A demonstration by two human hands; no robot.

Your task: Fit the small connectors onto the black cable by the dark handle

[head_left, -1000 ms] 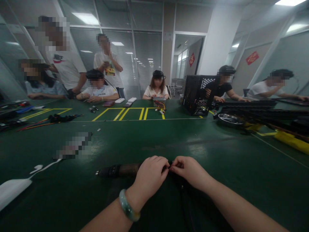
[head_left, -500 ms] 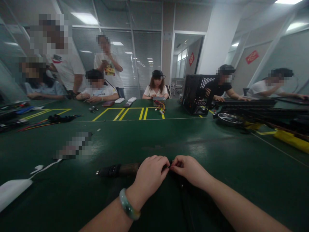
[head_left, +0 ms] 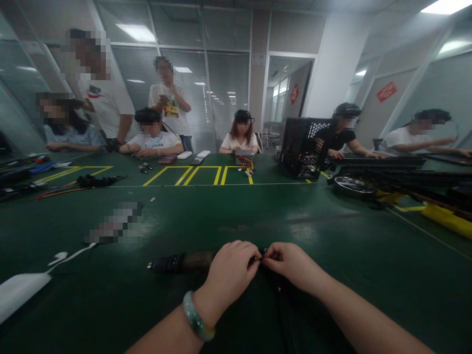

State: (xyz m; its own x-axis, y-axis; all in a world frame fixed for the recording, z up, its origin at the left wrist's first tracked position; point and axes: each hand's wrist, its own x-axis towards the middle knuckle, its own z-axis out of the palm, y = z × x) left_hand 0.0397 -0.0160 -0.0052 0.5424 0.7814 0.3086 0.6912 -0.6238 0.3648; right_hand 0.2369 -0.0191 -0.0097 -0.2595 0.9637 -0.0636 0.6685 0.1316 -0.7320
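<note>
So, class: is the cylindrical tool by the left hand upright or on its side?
On its side: the cylindrical tool runs sideways, metal tip pointing left.

Wears a rigid, glossy bangle [head_left: 194, 317] on the wrist of the left hand [head_left: 231, 270]: smoothly rounded, mottled pale to dark green, yellowish towards the lower end. Shows both forearms [head_left: 361, 312] bare.

A green worktop [head_left: 206, 211] marked with yellow tape [head_left: 224, 176] fills the foreground; behind it stand glass partitions [head_left: 228, 29] with blinds [head_left: 226, 103], an open doorway [head_left: 276, 101] and a pale column [head_left: 339, 54], under bright ceiling lights [head_left: 135, 33], a red sign [head_left: 387, 92] hanging at right
</note>
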